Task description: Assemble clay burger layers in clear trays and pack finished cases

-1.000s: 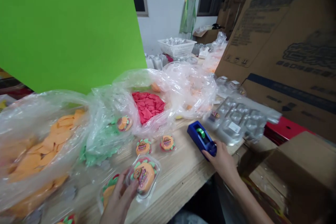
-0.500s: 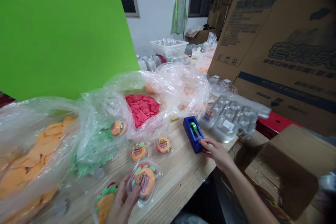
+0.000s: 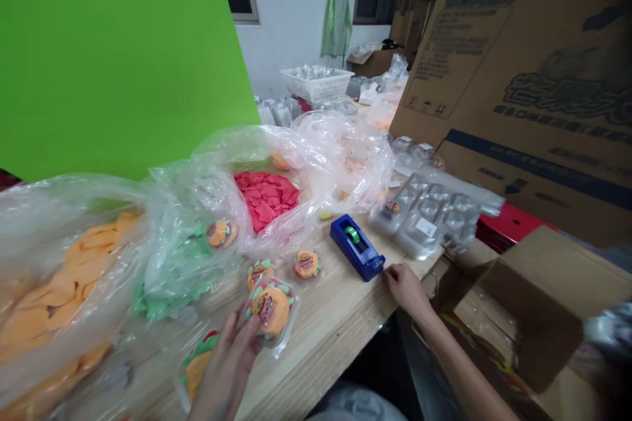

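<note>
My left hand (image 3: 236, 345) grips a clear plastic box (image 3: 282, 342) by its left side, thumb on top. Inside it lies a burger-shaped piece (image 3: 272, 310) with an orange top, green and red edges and a printed label. My right hand (image 3: 403, 286) is closed, fingertips pinched, just off the cutter end of a blue tape dispenser (image 3: 358, 248). Whatever is between those fingers is too small to see. A roll of green tape (image 3: 352, 234) sits in the dispenser. Two more labelled burger pieces, one round (image 3: 307, 265) and one partly covered (image 3: 260, 272), lie beyond the box.
Plastic bags hold orange pieces (image 3: 81, 270), green pieces (image 3: 170, 293) and red pieces (image 3: 266, 197). Clear plastic trays (image 3: 424, 217) are stacked at the right. An opened carton (image 3: 548, 316) stands below the table's right edge. A green panel (image 3: 118, 66) and a big cardboard box (image 3: 523, 79) flank the table.
My right hand has come off the tape dispenser, moving slightly right. The dispenser has turned, and its back end has shifted left. My left hand has raised the clear box slightly, covering part of one burger piece.
</note>
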Demonstrator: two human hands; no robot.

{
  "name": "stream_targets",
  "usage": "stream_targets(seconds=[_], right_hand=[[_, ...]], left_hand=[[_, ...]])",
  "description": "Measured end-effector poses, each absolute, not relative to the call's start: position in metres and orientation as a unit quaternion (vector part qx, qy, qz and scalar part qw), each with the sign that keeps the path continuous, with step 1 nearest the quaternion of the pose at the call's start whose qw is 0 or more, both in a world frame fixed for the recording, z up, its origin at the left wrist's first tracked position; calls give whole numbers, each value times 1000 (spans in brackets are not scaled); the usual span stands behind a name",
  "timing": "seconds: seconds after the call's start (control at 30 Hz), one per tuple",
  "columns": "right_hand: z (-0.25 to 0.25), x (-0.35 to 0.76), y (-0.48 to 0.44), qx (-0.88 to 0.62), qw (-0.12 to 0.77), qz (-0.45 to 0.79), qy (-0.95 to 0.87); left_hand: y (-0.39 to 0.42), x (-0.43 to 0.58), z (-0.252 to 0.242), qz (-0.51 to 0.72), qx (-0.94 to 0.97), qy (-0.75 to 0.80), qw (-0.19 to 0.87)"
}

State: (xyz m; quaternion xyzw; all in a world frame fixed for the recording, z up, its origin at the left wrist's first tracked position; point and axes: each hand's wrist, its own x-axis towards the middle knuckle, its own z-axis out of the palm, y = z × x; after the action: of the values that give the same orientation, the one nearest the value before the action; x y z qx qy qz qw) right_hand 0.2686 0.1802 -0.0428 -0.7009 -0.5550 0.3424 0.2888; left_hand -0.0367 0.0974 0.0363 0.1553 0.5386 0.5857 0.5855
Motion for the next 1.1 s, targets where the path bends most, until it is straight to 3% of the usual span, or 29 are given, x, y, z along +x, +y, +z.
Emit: stream_targets(seconds=[0.23, 0.43, 0.57, 0.77, 0.93, 1.1], right_hand=[[21, 241, 137, -572, 243, 459, -635], [81, 168, 109, -341, 374, 548, -666], [86, 140, 112, -377, 404, 509, -660], [82, 129, 122, -464, 333, 522, -633], [89, 132, 122, -396, 304, 587, -637], [88, 139, 123, -405, 266, 500, -718]], left_hand=[[98, -32, 48, 581, 176, 493, 623], [103, -24, 77, 600, 206, 445, 633], [99, -21, 88, 606, 229, 456, 610], [94, -16, 95, 631, 242, 495, 547], [99, -15, 100, 608, 191, 415, 650], [98, -18, 91, 577, 186, 412, 681]])
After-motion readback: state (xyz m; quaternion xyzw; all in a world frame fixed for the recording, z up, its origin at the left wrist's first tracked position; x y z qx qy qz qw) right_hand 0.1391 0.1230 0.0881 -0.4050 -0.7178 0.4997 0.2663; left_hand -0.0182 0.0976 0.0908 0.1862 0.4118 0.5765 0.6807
